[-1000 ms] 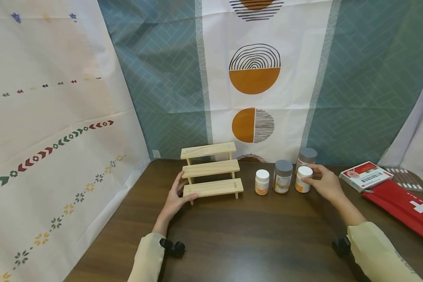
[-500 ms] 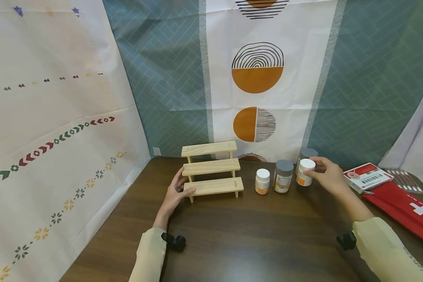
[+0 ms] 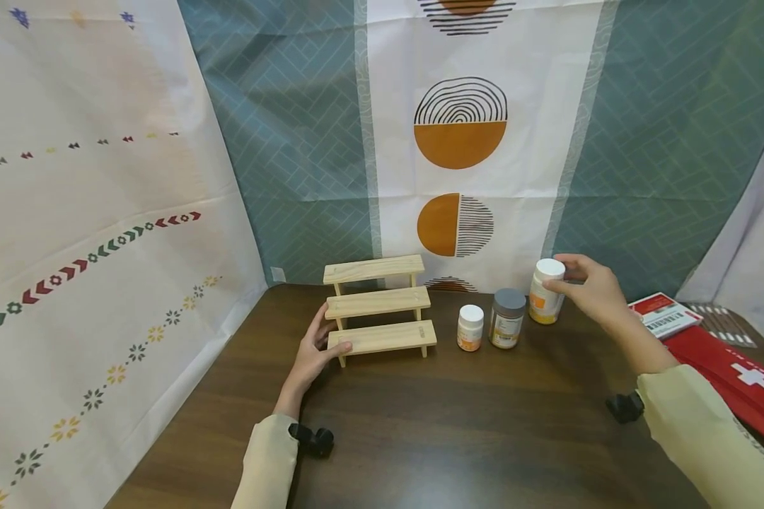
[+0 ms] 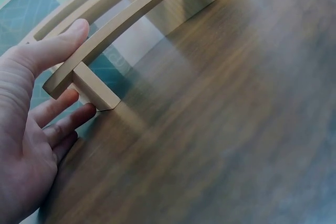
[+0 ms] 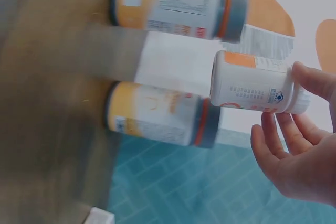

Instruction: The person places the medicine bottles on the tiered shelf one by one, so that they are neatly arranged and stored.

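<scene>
A three-tier wooden step stand (image 3: pixel 382 338) stands on the dark table at centre left. My left hand (image 3: pixel 312 350) grips the left end of its lowest step, thumb on top and fingers below near the leg (image 4: pixel 97 90). My right hand (image 3: pixel 588 290) holds a white pill bottle (image 5: pixel 252 82) by its cap, thumb on one side and fingertips on the other. The bottle is up off the table, in front of a grey-capped jar (image 5: pixel 163 114) that it mostly hides in the head view. Another grey-capped jar (image 3: pixel 506 322) and a small white-capped pill bottle (image 3: pixel 470 329) stand to its left.
On the right lie a red-and-white box (image 3: pixel 665 314), a red pouch with a white cross (image 3: pixel 726 360) and some brown strips with white marks (image 3: pixel 728 325). A patterned curtain (image 3: pixel 293 212) hangs behind the table, and a white cloth (image 3: pixel 102 247) on the left.
My right hand has lifted the white pill bottle from the table, up and back before the rear jar. My left hand keeps its grip on the stand.
</scene>
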The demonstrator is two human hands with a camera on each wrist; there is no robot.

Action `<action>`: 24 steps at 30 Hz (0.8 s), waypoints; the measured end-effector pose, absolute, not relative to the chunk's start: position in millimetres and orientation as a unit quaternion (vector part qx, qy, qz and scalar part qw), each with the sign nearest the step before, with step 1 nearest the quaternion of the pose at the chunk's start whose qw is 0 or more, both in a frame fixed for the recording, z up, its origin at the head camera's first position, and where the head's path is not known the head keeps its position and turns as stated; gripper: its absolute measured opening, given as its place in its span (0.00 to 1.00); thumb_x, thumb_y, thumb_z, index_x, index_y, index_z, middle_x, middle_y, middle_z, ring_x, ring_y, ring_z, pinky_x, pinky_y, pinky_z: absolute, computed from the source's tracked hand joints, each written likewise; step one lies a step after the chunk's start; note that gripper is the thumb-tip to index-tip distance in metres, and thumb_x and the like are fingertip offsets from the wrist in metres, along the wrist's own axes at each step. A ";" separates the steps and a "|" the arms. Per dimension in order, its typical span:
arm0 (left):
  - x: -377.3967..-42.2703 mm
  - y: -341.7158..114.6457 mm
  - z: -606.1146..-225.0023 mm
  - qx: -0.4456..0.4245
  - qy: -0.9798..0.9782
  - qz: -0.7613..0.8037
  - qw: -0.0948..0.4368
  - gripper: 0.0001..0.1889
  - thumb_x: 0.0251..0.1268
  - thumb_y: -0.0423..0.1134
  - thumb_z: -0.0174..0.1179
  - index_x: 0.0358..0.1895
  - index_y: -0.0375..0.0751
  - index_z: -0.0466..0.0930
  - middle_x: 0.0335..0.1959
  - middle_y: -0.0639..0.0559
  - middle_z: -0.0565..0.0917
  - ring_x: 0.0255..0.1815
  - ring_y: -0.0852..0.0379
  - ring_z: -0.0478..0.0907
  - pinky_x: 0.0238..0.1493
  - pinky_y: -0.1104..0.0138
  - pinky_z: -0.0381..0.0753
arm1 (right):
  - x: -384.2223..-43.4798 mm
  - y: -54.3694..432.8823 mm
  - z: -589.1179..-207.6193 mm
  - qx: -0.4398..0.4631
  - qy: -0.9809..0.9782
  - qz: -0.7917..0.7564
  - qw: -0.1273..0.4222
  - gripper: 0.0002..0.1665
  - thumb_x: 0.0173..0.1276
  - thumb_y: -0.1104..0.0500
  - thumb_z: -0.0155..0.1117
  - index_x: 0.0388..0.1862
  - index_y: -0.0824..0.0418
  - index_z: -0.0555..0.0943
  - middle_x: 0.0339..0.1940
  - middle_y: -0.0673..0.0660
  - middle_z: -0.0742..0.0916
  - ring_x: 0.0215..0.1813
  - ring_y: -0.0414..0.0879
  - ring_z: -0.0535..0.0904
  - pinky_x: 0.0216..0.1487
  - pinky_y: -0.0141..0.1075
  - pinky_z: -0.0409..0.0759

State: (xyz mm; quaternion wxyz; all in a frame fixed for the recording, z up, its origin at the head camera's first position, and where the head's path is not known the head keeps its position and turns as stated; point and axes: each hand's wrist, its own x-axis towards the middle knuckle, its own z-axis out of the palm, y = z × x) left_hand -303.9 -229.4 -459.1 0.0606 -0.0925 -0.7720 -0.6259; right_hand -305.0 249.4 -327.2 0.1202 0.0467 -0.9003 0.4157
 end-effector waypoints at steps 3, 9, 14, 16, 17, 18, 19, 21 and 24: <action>-303.8 -228.6 -458.4 -0.094 -0.774 -0.623 0.060 0.50 0.60 0.30 0.66 0.79 0.63 0.45 0.71 0.37 0.69 0.68 0.38 0.70 0.64 0.50 0.69 | -307.6 245.7 -315.6 0.045 -0.896 0.427 0.114 0.39 0.69 0.49 0.64 0.71 0.67 0.65 0.66 0.72 0.74 0.67 0.69 0.69 0.58 0.62 0.72; -303.9 -229.2 -459.7 -0.093 -0.775 -0.622 0.063 0.50 0.60 0.30 0.66 0.79 0.63 0.45 0.71 0.36 0.69 0.67 0.38 0.71 0.61 0.56 0.71 | -315.7 232.3 -299.5 0.049 -0.888 0.445 0.108 0.40 0.68 0.47 0.65 0.73 0.63 0.65 0.68 0.69 0.73 0.67 0.65 0.69 0.54 0.58 0.78; -302.5 -230.1 -459.8 -0.092 -0.777 -0.619 0.060 0.50 0.60 0.31 0.67 0.79 0.63 0.44 0.71 0.36 0.70 0.66 0.38 0.72 0.57 0.63 0.73 | -321.8 215.6 -286.9 0.058 -0.885 0.449 0.110 0.39 0.68 0.47 0.65 0.72 0.61 0.66 0.68 0.67 0.74 0.68 0.64 0.70 0.56 0.56 0.76; -302.3 -230.1 -459.9 -0.090 -0.779 -0.618 0.060 0.50 0.60 0.31 0.67 0.79 0.63 0.45 0.70 0.37 0.70 0.65 0.39 0.73 0.56 0.65 0.73 | -324.5 207.7 -281.6 0.063 -0.884 0.451 0.108 0.39 0.68 0.48 0.65 0.72 0.61 0.66 0.68 0.67 0.74 0.68 0.64 0.70 0.59 0.58 0.73; -302.4 -230.1 -460.0 -0.089 -0.780 -0.617 0.061 0.50 0.60 0.31 0.67 0.79 0.63 0.45 0.70 0.37 0.71 0.65 0.39 0.73 0.56 0.66 0.73 | -326.0 203.4 -279.0 0.065 -0.884 0.451 0.106 0.39 0.68 0.48 0.65 0.72 0.61 0.66 0.68 0.67 0.74 0.68 0.64 0.70 0.59 0.58 0.72; -302.6 -230.1 -460.0 -0.089 -0.780 -0.617 0.061 0.50 0.60 0.31 0.67 0.79 0.64 0.45 0.70 0.37 0.71 0.65 0.39 0.73 0.56 0.66 0.73 | -327.6 198.9 -276.9 0.067 -0.884 0.451 0.105 0.38 0.68 0.48 0.65 0.72 0.61 0.66 0.68 0.67 0.74 0.67 0.64 0.70 0.60 0.59 0.72; -302.9 -230.1 -460.1 -0.090 -0.780 -0.617 0.061 0.50 0.60 0.31 0.67 0.79 0.63 0.45 0.70 0.36 0.71 0.65 0.39 0.73 0.56 0.67 0.72 | -329.3 194.4 -275.0 0.069 -0.884 0.450 0.105 0.38 0.68 0.49 0.65 0.72 0.61 0.66 0.68 0.67 0.74 0.67 0.64 0.70 0.60 0.59 0.72; -303.5 -229.7 -460.2 -0.089 -0.779 -0.618 0.063 0.50 0.60 0.30 0.67 0.79 0.64 0.45 0.70 0.36 0.71 0.65 0.38 0.73 0.56 0.67 0.72 | -332.9 185.0 -272.2 0.073 -0.882 0.454 0.101 0.38 0.68 0.50 0.64 0.73 0.61 0.65 0.68 0.67 0.74 0.67 0.64 0.71 0.60 0.59 0.72; -304.4 -228.5 -460.9 -0.091 -0.776 -0.621 0.062 0.50 0.60 0.30 0.66 0.79 0.63 0.45 0.70 0.36 0.71 0.65 0.38 0.73 0.56 0.65 0.73 | -338.5 170.8 -271.5 0.081 -0.876 0.464 0.100 0.37 0.68 0.52 0.65 0.72 0.60 0.66 0.68 0.66 0.74 0.66 0.62 0.71 0.59 0.58 0.73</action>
